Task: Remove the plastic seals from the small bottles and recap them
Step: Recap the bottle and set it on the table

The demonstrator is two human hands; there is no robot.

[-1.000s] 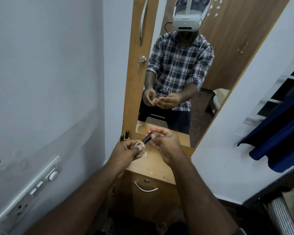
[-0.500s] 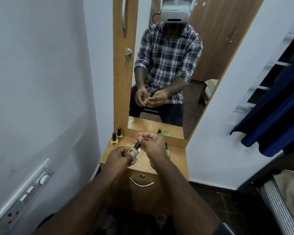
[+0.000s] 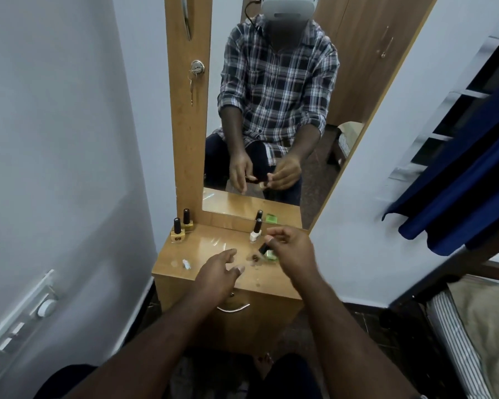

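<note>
A moment ago both hands worked one bottle; now my left hand (image 3: 218,270) hangs open, empty. My right hand (image 3: 290,250) pinches the black cap of a green nail polish bottle (image 3: 267,253), seemingly setting it on the dresser top (image 3: 213,246), so that one looks finished.

Two bottles (image 3: 181,227) at dresser top's (image 3: 213,246) back left corner; one bottle (image 3: 256,230) at back centre-right before mirror (image 3: 271,110); crumpled seal (image 3: 187,264) front left.

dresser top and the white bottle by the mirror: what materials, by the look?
Dresser top: looks like glossy wood-grain laminate, since it shows sharp reflections; solid wood cannot be ruled out. White bottle: probably glass with a glossy black plastic cap, though the body is too small to tell for sure.
</note>
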